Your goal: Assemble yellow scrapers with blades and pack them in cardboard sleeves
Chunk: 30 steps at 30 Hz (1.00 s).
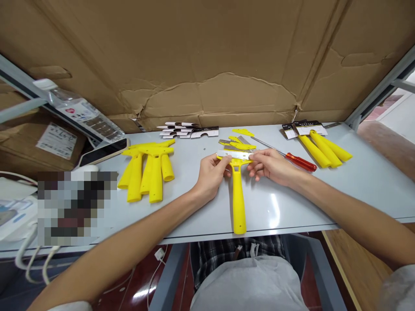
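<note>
A yellow scraper handle (238, 198) lies upright in my view at the middle of the table, its hollow end toward me. Across its head sits a flat metal blade (235, 154). My left hand (210, 175) grips the left side of the scraper head, thumb on the blade. With thumb and fingers, my right hand (269, 166) pinches the right end of the blade. Just beyond the head are loose yellow head pieces (243, 145) and more metal blades (243, 139). A screwdriver with a red handle (301, 161) lies behind my right hand.
Several yellow handles (155, 179) are piled at the left. Carded scrapers (319, 149) lie at the right, folded cards (181, 129) at the back. A phone (103, 152), bottle (84, 112) and cables (27, 242) occupy the left. Cardboard (207, 56) walls the rear.
</note>
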{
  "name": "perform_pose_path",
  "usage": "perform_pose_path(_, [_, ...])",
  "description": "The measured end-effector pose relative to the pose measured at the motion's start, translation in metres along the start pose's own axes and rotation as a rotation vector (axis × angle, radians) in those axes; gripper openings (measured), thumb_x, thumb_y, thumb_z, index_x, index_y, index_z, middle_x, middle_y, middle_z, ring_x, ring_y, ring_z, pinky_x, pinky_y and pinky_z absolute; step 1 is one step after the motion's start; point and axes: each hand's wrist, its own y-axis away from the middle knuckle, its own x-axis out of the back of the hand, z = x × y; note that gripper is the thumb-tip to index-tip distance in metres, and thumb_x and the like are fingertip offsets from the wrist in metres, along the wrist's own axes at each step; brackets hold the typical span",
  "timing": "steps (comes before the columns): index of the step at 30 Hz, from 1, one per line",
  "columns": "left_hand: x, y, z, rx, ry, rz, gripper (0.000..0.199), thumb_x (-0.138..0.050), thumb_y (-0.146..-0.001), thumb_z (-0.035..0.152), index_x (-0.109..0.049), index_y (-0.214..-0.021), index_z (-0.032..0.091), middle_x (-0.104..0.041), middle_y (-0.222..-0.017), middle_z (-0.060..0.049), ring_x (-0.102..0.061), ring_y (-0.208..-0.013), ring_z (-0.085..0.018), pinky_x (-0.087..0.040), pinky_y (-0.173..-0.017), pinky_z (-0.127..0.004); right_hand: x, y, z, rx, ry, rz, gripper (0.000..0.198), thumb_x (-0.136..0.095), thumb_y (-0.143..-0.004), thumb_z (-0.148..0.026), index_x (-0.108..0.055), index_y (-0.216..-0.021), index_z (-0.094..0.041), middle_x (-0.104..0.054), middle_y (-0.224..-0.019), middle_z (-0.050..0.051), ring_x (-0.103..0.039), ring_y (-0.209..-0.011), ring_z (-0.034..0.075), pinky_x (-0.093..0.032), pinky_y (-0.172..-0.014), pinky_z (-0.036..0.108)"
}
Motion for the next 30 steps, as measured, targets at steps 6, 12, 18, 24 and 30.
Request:
perform_pose_path(6, [0.0007, -0.0007, 0.0011, -0.007, -0.019, -0.014, 0.031, -0.084, -0.076, 0.045, -0.073, -0.079, 0.016, -0.068, -0.069, -0.003, -0.059, -0.063, -0.015, -0.047, -0.055, -0.026, 0.0054, 0.0006, -0.0024, -0.026, 0.043, -0.039, 0.041, -0.085, -0.08, -0.039, -0.067, -0.103, -0.01, -0.073, -0.085, 0.011, -0.069, -0.064, 0.015, -0.052, -0.049, 0.024])
perform_pose_path(12, [0.001, -0.0004, 0.003, -0.008, -0.03, -0.019, 0.033, -0.086, -0.075, 0.047, -0.074, -0.076, 0.016, -0.07, -0.071, -0.003, -0.06, -0.063, -0.015, -0.048, -0.054, -0.026, 0.004, 0.0024, -0.0017, -0.005, 0.011, -0.046, 0.045, -0.089, -0.076, -0.04, -0.067, -0.1, -0.009, -0.073, -0.086, 0.012, -0.07, -0.066, 0.015, -0.055, -0.053, 0.024])
perform_pose_path(18, [0.0011, -0.0019, 0.0018, 0.014, -0.024, -0.026, 0.036, -0.088, -0.073, 0.048, -0.075, -0.079, 0.016, -0.07, -0.074, -0.004, -0.06, -0.064, -0.015, -0.049, -0.054, -0.026, 0.0044, 0.001, 0.0007, 0.024, 0.024, -0.038, 0.04, -0.087, -0.077, -0.037, -0.067, -0.096, -0.008, -0.072, -0.084, 0.012, -0.068, -0.065, 0.013, -0.056, -0.054, 0.024])
perform_pose_path(24, [0.0009, -0.0019, 0.0047, 0.054, -0.016, -0.067, 0.042, -0.089, -0.073, 0.055, -0.075, -0.081, 0.016, -0.074, -0.082, -0.007, -0.065, -0.071, -0.017, -0.053, -0.055, -0.026, 0.0055, -0.0003, 0.0019, 0.049, 0.022, -0.016, 0.036, -0.085, -0.078, -0.035, -0.068, -0.095, -0.008, -0.071, -0.084, 0.011, -0.067, -0.065, 0.012, -0.056, -0.055, 0.024])
perform_pose_path(30, [0.0033, -0.002, 0.0046, 0.056, -0.037, -0.115, 0.041, -0.089, -0.076, 0.05, -0.078, -0.092, 0.014, -0.079, -0.094, -0.01, -0.067, -0.073, -0.017, -0.055, -0.056, -0.026, 0.0059, -0.0013, 0.0025, 0.053, 0.015, -0.013, 0.034, -0.083, -0.079, -0.033, -0.067, -0.095, -0.008, -0.071, -0.085, 0.011, -0.066, -0.064, 0.012, -0.057, -0.055, 0.024])
